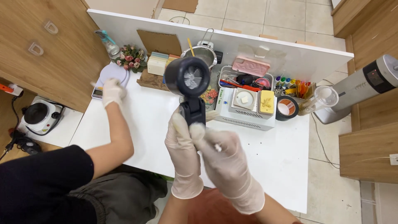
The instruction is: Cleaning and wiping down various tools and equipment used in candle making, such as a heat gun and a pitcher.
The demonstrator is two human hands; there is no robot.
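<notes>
Both of the person's gloved hands were wrapped around the black handle of a small handheld fan [188, 79], which was held upright above the worktop [265, 153] with its round head facing the camera. The left hand [182, 151] clasped the handle from the left, fingers curled shut around it; the right hand [222, 159] closed on it from the right, thumb raised beside the stem.

Behind the fan stood a metal pot [204, 54] with a wire handle; what it held could not be made out. To its right a clear tray [244, 79] carried red and black tools, and a pink mould [251, 65] lay on its far edge. A white box [248, 108] nearer the person bore a square white mould and a yellow one. Beside it sat a roll of dark tape [286, 108] and a holder of coloured markers [296, 88]. Left of the pot were stacked pastel soap bars [159, 63] on a wooden board and a small bunch of pink flowers [132, 58].

At the left a co-worker's gloved hand [112, 92] rested, fingers together, on a white scale [111, 75]. The worktop was white, backed by a white panel, over a tiled floor, with wooden cabinets at either side and a small electric hotplate [40, 115] low on the left.
</notes>
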